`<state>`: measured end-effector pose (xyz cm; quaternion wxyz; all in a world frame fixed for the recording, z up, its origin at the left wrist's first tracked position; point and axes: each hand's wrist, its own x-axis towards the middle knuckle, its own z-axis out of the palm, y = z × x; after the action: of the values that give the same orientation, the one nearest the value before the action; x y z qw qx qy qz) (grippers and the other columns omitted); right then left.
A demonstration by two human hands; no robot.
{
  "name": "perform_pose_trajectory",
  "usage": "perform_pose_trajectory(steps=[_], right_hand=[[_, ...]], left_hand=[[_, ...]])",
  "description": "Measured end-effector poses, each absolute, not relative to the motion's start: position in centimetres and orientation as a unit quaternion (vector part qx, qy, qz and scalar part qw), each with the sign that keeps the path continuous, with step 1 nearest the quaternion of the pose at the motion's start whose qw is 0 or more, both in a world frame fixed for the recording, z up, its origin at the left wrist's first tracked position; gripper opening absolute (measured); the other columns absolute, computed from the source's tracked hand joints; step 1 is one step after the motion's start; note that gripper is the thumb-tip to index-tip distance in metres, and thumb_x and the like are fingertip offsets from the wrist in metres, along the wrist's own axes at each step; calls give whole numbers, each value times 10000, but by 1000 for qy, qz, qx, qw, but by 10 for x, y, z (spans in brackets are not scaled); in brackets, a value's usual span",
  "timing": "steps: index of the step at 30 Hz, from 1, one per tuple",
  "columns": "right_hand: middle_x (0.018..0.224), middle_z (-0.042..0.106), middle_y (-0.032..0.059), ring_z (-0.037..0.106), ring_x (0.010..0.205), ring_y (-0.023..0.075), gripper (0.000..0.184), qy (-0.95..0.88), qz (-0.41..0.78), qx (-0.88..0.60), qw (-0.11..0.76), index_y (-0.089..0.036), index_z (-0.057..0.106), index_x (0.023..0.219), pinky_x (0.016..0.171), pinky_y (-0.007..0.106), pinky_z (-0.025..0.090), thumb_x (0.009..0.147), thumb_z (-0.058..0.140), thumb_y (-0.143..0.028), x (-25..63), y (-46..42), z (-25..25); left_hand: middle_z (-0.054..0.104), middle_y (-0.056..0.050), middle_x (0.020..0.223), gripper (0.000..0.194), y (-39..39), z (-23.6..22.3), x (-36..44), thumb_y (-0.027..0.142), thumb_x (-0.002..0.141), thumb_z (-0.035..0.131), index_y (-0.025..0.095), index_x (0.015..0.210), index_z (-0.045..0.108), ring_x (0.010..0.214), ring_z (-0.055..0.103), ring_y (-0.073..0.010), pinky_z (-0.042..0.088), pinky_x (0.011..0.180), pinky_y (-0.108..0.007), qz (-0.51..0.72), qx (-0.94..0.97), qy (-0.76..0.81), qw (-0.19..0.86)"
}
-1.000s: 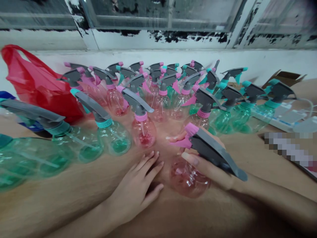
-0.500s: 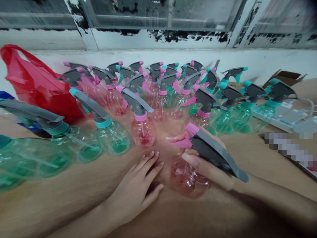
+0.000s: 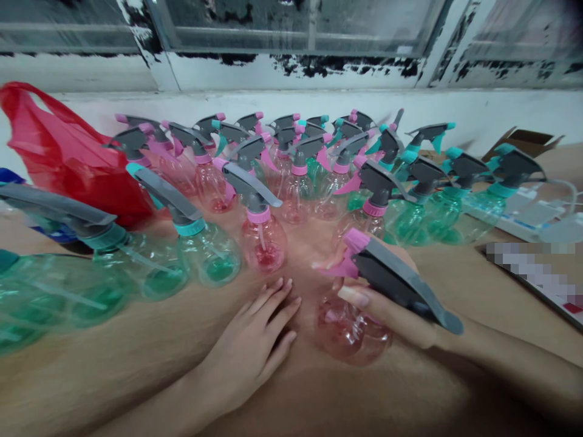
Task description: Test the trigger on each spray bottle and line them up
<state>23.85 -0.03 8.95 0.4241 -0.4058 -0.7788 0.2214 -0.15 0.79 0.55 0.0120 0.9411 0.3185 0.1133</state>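
A clear pink spray bottle with a grey and pink trigger head is held at its neck by my right hand. The thumb crosses the near side, and the other fingers are partly hidden behind the head. My left hand lies flat on the wooden table, fingers stretched out and holding nothing. Just beyond its fingertips stands another pink spray bottle. To the left of that one is a green spray bottle with a turquoise collar.
Several pink and green spray bottles crowd the back of the table below the window. A red plastic bag sits at left, more green bottles in front. At right are an open cardboard box and a dark-edged flat object.
My right hand and the pink spray bottle in it have shifted slightly to the right. My left thumb has drawn in a little; the rest of that hand stays in place.
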Motion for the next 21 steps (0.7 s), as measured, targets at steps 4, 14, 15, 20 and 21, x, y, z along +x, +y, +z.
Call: perform_pose_trajectory(steps=[4, 14, 15, 20, 21], right_hand=[[630, 520, -32, 473, 507, 124, 124, -775, 235, -398, 431, -256, 534, 847, 474, 274, 425, 832, 585, -369, 239, 0, 88], [655, 540, -32, 503, 537, 139, 69, -767, 238, -385, 455, -277, 544, 842, 492, 280, 436, 829, 605, -306, 240, -1, 87], [657, 540, -32, 503, 537, 137, 65, -769, 235, -381, 456, -274, 545, 845, 493, 278, 436, 826, 604, -292, 240, -1, 87], [684, 565, -23, 537, 561, 132, 148, -770, 238, -378, 455, -259, 584, 969, 526, 275, 467, 829, 600, -305, 239, -1, 86], [684, 573, -21, 544, 558, 133, 179, -767, 239, -381, 457, -261, 591, 1003, 523, 273, 474, 837, 598, -329, 239, -1, 85]], left_hand=[[422, -137, 1484, 405, 7, 6, -1, 305, 1014, 404, 138, 1374, 485, 1373, 370, -291, 380, 1077, -493, 112, 941, 318, 18], [440, -123, 1475, 403, 8, 5, -2, 302, 1004, 420, 157, 1373, 490, 1372, 373, -287, 372, 1084, -486, 111, 940, 321, 23], [440, -124, 1474, 402, 8, 6, -2, 301, 1003, 422, 155, 1371, 492, 1372, 373, -287, 370, 1085, -484, 113, 940, 320, 24], [437, -136, 1474, 399, 7, 6, -2, 292, 1000, 431, 142, 1363, 501, 1374, 370, -291, 358, 1091, -489, 114, 941, 318, 20], [437, -136, 1475, 398, 7, 6, -2, 294, 1000, 432, 142, 1361, 503, 1374, 369, -291, 358, 1091, -488, 112, 941, 318, 19]])
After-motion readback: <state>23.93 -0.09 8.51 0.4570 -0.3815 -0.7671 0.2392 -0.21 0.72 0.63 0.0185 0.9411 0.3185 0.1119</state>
